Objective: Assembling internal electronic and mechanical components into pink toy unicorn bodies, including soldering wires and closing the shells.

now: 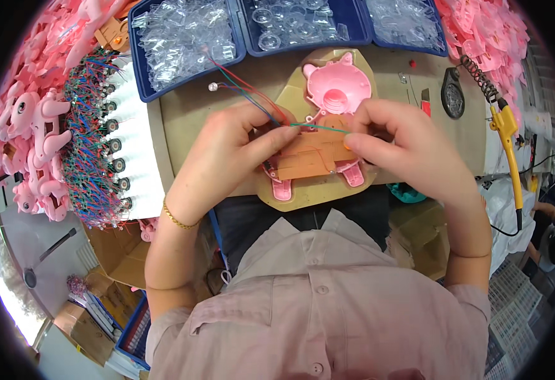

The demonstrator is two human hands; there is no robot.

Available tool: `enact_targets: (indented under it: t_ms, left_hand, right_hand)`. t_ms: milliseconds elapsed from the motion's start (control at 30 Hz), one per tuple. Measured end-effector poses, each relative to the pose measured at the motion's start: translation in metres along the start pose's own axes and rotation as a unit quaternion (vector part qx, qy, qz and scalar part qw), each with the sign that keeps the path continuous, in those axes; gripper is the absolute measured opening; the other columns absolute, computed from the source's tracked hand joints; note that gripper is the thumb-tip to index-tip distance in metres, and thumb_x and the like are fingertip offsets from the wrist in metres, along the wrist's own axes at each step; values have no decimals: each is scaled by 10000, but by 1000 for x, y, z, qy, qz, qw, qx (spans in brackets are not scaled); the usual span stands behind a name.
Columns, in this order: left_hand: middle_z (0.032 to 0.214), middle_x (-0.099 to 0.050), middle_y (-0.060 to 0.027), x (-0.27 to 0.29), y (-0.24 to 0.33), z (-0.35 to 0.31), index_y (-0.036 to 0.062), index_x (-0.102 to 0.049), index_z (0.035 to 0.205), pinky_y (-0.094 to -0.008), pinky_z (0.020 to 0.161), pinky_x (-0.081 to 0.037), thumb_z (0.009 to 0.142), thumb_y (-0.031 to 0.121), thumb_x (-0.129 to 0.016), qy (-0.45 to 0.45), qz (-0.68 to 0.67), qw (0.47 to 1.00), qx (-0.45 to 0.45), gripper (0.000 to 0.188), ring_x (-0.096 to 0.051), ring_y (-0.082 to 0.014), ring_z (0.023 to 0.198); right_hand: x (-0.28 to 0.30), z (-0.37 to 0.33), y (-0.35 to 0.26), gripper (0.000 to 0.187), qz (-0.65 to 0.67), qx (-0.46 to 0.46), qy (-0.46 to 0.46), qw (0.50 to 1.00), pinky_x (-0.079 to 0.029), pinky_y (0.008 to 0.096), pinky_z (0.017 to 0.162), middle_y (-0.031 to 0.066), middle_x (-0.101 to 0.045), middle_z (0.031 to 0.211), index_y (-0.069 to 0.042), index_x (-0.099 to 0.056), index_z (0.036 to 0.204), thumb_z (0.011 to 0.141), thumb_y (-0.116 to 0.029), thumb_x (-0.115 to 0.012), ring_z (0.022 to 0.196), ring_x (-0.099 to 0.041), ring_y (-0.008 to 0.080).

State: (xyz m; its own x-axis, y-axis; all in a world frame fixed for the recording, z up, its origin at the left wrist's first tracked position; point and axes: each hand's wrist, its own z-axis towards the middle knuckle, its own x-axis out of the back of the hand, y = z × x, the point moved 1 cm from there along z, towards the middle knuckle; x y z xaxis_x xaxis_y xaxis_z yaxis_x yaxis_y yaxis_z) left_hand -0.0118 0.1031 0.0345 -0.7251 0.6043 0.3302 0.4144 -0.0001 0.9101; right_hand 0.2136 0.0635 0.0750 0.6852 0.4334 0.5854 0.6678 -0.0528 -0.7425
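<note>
A pink toy animal shell (358, 79), its hollow head facing up, lies in a tan holder (293, 201) in front of me. An orange-brown plastic housing (303, 164) covers its body, between pink feet. My left hand (227, 149), thumb and forefinger together, pinches thin wires at the housing's upper left. From it, red and blue wires (252, 95) trail up and left toward a small clear bulb (213, 87). A green wire (322, 128) stretches across the housing to my right hand (401, 142), whose closed fingertips grip its right end.
Blue trays (242, 44) of clear plastic parts line the back. Wired round parts (94, 139) sit in bunches at left, beside piled pink shells (33, 120). A yellow soldering iron (507, 139), coiled stand (480, 77), red-handled cutter (426, 104) and black oval piece (453, 95) are at right.
</note>
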Motion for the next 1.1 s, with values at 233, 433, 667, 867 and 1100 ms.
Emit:
enact_targets:
  t_ms: [233,433,667,867,1100]
  left_hand:
    - [861,-636,-105,-20,13,-17,26,-673,905,-343,679,-484,807,96,-667,115,192,967,-120,120,-611,-279,772]
    - [876,-640,-80,-36,9,-27,40,-685,953,-321,681,-489,744,17,-689,164,216,941,-204,210,-615,-222,771]
    - [772,-634,-86,-25,4,-16,-7,-686,903,-272,621,-475,809,88,-697,134,84,982,-104,134,-602,-173,683]
    - [708,-624,-64,-21,2,-15,-24,-674,897,-248,570,-457,836,141,-689,111,-72,991,22,177,-574,-97,621]
    - [721,-619,-56,-20,0,-14,-34,-662,907,-246,572,-458,852,138,-670,103,-68,992,3,181,-568,-83,626]
  right_hand:
    - [-3,7,26,164,-48,201,150,967,-476,269,715,73,-618,918,-18,-639,996,843,-73,-621,786,-595,178]
    - [-17,3,44,223,-261,275,218,899,-456,356,849,61,-643,1005,-38,-643,986,776,-106,-675,914,-611,236]
    - [-14,8,28,141,-192,109,232,947,-426,378,778,57,-593,879,-47,-637,886,773,-121,-679,862,-569,255]
    - [-6,23,29,124,-250,187,180,933,-415,370,737,64,-564,857,-47,-630,863,763,-105,-673,861,-550,255]
    - [-9,44,28,95,-154,209,99,961,-440,380,633,112,-553,735,-27,-586,837,767,-61,-642,697,-564,293]
